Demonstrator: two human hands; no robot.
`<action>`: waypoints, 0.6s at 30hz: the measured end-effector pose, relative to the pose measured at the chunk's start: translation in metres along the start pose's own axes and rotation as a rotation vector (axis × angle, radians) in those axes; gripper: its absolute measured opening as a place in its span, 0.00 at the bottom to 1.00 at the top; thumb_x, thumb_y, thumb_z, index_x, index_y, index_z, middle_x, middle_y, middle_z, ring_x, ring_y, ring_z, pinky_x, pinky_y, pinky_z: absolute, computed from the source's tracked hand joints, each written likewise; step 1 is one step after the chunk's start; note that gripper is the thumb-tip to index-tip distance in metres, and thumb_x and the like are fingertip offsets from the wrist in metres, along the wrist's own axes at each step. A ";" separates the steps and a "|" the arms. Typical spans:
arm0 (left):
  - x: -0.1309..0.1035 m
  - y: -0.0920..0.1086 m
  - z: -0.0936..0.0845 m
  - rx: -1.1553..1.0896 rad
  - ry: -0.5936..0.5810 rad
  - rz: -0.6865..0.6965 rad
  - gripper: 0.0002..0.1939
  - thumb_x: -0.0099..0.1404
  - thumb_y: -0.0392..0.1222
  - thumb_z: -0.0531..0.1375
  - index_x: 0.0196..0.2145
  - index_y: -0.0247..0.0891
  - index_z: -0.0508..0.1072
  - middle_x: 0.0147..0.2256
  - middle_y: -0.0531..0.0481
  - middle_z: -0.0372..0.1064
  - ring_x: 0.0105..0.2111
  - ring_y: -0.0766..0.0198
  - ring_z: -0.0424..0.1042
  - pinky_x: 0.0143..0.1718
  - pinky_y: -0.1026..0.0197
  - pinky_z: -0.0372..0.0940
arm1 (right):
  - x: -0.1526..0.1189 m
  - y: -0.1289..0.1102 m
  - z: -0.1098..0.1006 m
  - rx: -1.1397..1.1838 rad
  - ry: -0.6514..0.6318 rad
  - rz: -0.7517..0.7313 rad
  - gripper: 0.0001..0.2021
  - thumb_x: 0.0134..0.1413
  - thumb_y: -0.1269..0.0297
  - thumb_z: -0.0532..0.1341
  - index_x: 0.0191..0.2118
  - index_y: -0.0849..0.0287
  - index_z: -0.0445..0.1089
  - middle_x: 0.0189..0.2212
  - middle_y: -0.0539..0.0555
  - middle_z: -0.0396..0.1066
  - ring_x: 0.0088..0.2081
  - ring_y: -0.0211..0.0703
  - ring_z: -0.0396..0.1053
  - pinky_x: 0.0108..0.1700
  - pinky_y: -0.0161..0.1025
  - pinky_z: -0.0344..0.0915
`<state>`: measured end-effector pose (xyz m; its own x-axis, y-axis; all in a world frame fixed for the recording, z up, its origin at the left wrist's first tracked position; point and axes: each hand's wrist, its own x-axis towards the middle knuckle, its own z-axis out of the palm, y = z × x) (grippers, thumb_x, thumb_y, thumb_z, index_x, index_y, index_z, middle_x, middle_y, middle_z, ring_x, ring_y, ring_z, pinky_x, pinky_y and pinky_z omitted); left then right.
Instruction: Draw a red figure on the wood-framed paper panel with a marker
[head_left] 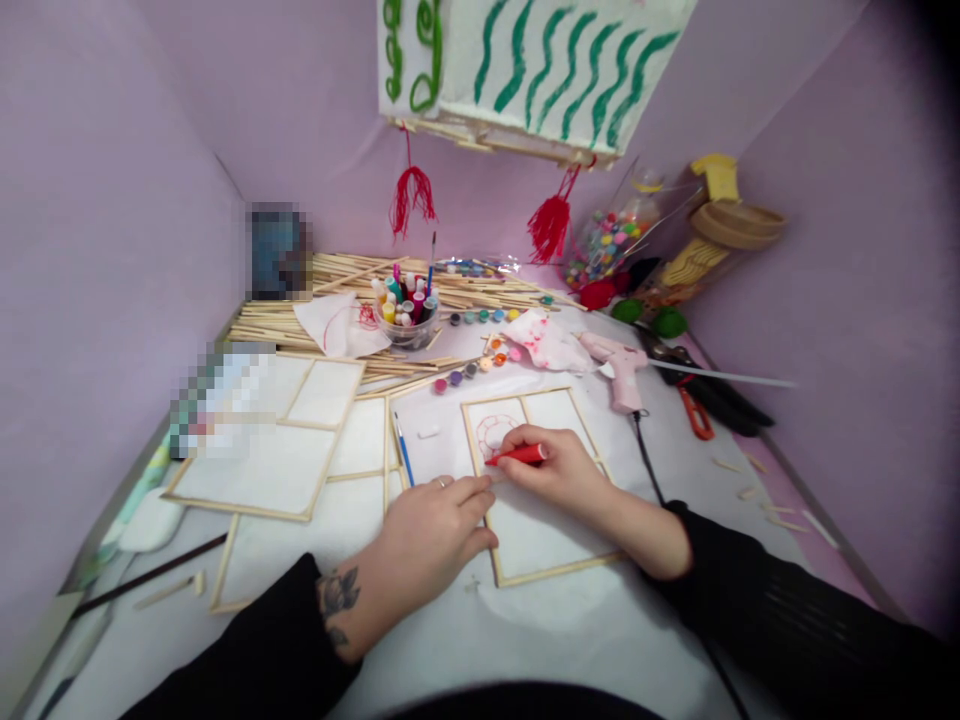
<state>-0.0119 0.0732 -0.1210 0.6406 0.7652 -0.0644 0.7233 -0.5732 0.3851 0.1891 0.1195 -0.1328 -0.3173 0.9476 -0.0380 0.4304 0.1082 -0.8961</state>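
A red marker [525, 455] is pinched in my right hand [551, 470], its tip touching a white panel framed with thin wooden sticks [555, 545]. On the panel's upper left section shows a red line drawing [496, 432] of a rounded, scalloped shape, partly covered by my fingers. My left hand [442, 525] lies flat with fingers stretched, its fingertips at the panel's left edge. Just beyond that hand lies a paintbrush with a blue handle [403, 450]. More stick-framed white panels [255, 470] overlap to the left.
A tub of markers [409, 315] stands at the back before piled wooden sticks [337, 275]. Small paint pots [470, 370] sit nearby. To the right are a pink glue gun [619, 370] with its cord and black-handled pliers [705, 385]. A painted lantern with red tassels [555, 80] hangs above.
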 end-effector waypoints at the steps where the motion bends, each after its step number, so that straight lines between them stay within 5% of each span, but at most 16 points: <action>1: 0.000 0.000 0.000 -0.001 -0.003 0.000 0.17 0.62 0.45 0.63 0.49 0.39 0.72 0.52 0.49 0.70 0.44 0.54 0.73 0.44 0.52 0.70 | 0.000 0.000 0.001 0.001 -0.005 0.000 0.04 0.49 0.65 0.61 0.30 0.58 0.71 0.29 0.52 0.76 0.32 0.42 0.73 0.36 0.36 0.67; 7: 0.001 0.000 -0.001 0.006 -0.007 -0.003 0.18 0.62 0.45 0.64 0.49 0.40 0.72 0.52 0.49 0.70 0.44 0.54 0.73 0.43 0.52 0.70 | -0.001 -0.002 -0.004 0.048 -0.002 0.004 0.02 0.47 0.67 0.62 0.28 0.58 0.71 0.26 0.50 0.75 0.29 0.40 0.71 0.34 0.35 0.66; 13: 0.001 -0.001 0.001 0.020 -0.014 -0.009 0.16 0.62 0.45 0.63 0.48 0.39 0.73 0.52 0.49 0.70 0.43 0.55 0.73 0.43 0.52 0.70 | -0.004 -0.006 -0.031 0.148 0.207 0.069 0.04 0.46 0.64 0.64 0.28 0.58 0.70 0.21 0.47 0.68 0.23 0.36 0.64 0.26 0.33 0.61; 18: 0.001 -0.002 0.003 0.032 0.004 -0.007 0.17 0.62 0.45 0.63 0.48 0.39 0.73 0.52 0.48 0.70 0.44 0.55 0.73 0.43 0.53 0.70 | -0.012 0.003 -0.022 0.026 0.133 0.059 0.02 0.46 0.67 0.62 0.29 0.58 0.71 0.26 0.50 0.73 0.28 0.39 0.69 0.32 0.35 0.65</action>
<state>-0.0120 0.0742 -0.1244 0.6346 0.7703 -0.0635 0.7356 -0.5767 0.3554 0.2131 0.1154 -0.1254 -0.1768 0.9837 -0.0333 0.4219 0.0452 -0.9055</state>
